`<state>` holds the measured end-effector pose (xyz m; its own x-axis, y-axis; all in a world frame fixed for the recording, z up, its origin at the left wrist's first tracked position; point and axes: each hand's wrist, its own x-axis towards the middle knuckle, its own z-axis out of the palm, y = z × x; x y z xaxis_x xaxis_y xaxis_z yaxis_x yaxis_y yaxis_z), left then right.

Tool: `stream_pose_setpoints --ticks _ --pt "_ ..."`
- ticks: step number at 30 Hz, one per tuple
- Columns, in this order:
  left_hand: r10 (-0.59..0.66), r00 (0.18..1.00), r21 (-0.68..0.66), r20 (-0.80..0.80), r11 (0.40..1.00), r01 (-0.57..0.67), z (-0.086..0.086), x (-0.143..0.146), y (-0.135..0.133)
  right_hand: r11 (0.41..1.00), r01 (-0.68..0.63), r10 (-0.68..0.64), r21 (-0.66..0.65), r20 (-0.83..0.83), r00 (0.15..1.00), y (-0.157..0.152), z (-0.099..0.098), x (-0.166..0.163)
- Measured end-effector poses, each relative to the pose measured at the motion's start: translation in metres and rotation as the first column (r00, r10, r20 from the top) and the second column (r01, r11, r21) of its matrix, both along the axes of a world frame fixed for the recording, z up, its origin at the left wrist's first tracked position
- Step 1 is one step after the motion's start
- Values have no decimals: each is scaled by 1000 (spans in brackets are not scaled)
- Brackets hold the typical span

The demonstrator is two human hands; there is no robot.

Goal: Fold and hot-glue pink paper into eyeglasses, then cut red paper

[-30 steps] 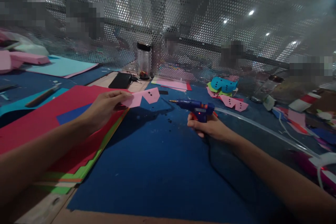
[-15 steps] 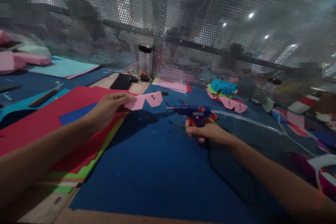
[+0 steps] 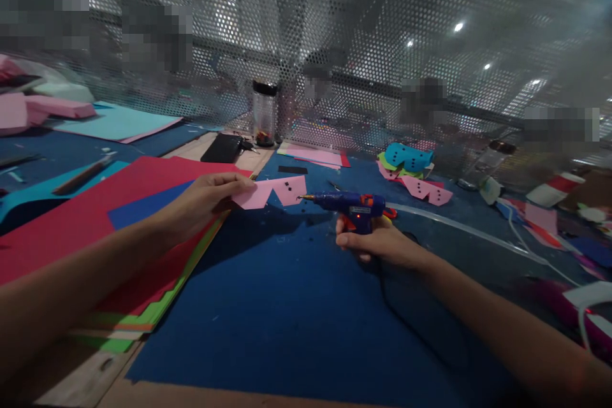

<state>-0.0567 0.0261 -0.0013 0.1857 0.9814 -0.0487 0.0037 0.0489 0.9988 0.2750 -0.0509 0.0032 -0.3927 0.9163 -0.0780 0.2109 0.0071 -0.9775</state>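
Observation:
Pinched at its left end by my left hand (image 3: 213, 199), a pink paper mask (image 3: 258, 194) with a V notch and small black squares is held above the blue mat (image 3: 268, 306). My right hand (image 3: 370, 239) grips a blue glue gun (image 3: 351, 202) by its handle, its nozzle pointing left. The nozzle tip lies at the mask's right end; whether they touch I cannot tell. A small dark bit shows at the tip. A long clear glue stick (image 3: 459, 224) sticks out of the gun's back.
Red sheets (image 3: 71, 217) are stacked at left. Finished-looking blue, green and pink cutouts (image 3: 408, 156) lie at back right. A lidded jar (image 3: 264, 115) and a black phone (image 3: 221, 148) stand by a perforated metal screen (image 3: 215, 32). A black strip (image 3: 292, 169) lies behind the mask.
My left hand has brought the pink mask right and slightly down, so its right end is now at the nozzle tip. The glue gun has hardly moved.

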Motion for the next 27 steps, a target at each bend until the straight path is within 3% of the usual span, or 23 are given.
stream_pose_setpoints --ticks 10,27 --pt "-64 998 -14 11 998 65 0 1 -3 995 62 -72 82 115 991 1 -6 -8" --pt "-74 997 10 -8 997 74 3 2 -4 996 47 -59 72 182 981 -1 -8 -5"
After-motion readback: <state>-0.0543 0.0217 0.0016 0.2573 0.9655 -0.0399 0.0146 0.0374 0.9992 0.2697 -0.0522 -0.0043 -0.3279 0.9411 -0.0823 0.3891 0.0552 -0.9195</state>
